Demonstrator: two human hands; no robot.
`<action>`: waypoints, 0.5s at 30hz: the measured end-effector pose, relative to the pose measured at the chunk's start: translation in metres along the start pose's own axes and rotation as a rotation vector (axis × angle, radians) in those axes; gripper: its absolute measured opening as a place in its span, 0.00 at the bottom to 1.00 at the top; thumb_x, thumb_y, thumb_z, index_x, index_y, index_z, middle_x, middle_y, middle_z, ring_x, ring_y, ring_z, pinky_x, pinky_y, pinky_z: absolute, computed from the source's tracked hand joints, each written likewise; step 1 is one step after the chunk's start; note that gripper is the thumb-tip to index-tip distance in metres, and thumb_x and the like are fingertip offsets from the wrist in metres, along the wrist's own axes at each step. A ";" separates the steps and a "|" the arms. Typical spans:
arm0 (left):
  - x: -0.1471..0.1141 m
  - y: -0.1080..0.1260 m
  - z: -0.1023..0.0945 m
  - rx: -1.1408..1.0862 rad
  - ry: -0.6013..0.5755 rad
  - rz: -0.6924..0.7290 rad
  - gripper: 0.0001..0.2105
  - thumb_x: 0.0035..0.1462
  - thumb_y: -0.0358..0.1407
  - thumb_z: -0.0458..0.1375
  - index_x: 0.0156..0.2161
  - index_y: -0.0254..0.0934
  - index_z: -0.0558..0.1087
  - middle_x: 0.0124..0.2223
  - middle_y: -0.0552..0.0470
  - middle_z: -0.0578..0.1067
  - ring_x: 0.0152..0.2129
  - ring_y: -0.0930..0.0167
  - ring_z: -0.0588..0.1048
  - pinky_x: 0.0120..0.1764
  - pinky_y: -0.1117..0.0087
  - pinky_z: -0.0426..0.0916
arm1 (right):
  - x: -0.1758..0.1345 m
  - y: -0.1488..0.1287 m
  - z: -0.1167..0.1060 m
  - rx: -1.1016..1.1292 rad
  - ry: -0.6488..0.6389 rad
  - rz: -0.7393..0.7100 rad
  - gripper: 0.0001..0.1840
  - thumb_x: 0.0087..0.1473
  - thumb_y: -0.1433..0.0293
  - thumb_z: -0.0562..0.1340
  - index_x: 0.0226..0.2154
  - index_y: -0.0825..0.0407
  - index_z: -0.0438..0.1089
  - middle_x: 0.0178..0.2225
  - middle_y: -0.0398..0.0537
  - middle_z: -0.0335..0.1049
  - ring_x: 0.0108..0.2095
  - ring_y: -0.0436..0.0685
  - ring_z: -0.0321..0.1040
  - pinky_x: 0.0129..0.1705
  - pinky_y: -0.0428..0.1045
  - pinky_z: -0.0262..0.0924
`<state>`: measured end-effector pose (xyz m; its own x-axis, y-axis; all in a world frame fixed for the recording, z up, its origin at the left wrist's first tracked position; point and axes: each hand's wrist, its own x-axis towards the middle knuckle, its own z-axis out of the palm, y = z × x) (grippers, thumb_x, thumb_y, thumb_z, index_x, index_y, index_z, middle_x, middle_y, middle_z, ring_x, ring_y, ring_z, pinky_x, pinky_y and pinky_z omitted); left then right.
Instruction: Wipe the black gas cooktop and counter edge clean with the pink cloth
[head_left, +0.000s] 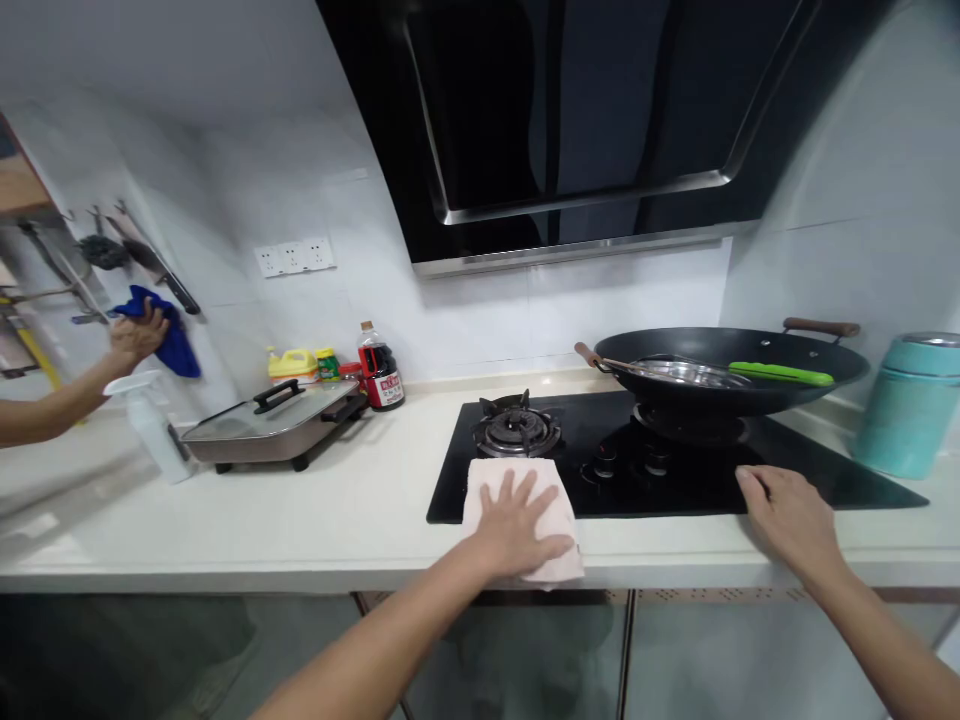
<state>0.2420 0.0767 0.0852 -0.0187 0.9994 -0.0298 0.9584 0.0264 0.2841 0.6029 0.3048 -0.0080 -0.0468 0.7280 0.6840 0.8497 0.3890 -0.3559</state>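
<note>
My left hand [516,525] lies flat with fingers spread on a pale pink cloth [480,490]. The cloth covers the front edge of the black gas stove [697,490] and hangs slightly over the counter edge. Just behind it is the bare left burner [517,428]. My right hand [793,515] rests loosely curled at the stove's front edge, with no object visible in it. On the right burner sits a large black wok [787,400], holding a metal strainer [686,372] and a green-handled utensil [780,374]. Two control knobs [604,460] lie between my hands.
A co-worker's hand [140,335] presses a blue cloth [176,345] to the left wall. Along the counter [360,520] stand a spray bottle [154,425], a lidded electric pan [270,425] and a sauce bottle [381,370]. A turquoise container [911,410] stands right; a range hood [585,130] hangs overhead.
</note>
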 end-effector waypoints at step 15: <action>0.054 0.042 0.023 -0.086 -0.026 0.244 0.36 0.66 0.52 0.40 0.73 0.33 0.49 0.78 0.42 0.36 0.74 0.58 0.40 0.71 0.42 0.37 | 0.004 0.019 0.001 -0.037 -0.320 0.148 0.30 0.55 0.42 0.49 0.31 0.41 0.79 0.49 0.59 0.76 0.49 0.73 0.72 0.45 0.64 0.66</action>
<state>0.2875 0.1316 0.0737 0.2184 0.9755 0.0252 0.9060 -0.2123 0.3661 0.6181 0.3163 -0.0126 -0.0788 0.9173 0.3903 0.8777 0.2495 -0.4092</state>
